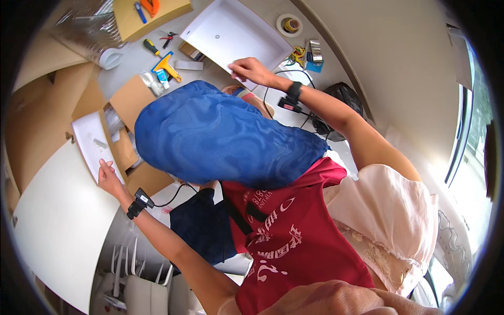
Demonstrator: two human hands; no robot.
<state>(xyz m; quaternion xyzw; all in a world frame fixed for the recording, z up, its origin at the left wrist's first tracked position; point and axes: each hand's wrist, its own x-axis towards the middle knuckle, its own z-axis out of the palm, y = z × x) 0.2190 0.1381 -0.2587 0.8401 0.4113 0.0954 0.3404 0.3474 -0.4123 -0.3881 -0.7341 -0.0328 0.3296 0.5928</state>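
A shallow white drawer-like tray (244,29) with a thin brown edge lies on the floor ahead. Curled over its near edge is my right hand (251,72), closed on the rim. To the left, a white panel (90,135) with a small grey metal fitting (100,143) leans at an opened cardboard box (137,100). My left hand (109,177) is over the lower end of this panel, thumb and finger drawn together. Whatever lies between those fingertips is too small to make out. Blue cloth-covered knees (210,136) hide the floor between my arms.
A yellow-handled screwdriver (151,47), pliers (168,39), a yellow tool (167,67) and a blue-white tube (162,79) lie beyond the box. Tape rolls (290,24) and a black bag (341,102) are by the right wall. A large white board (63,226) stands at the left.
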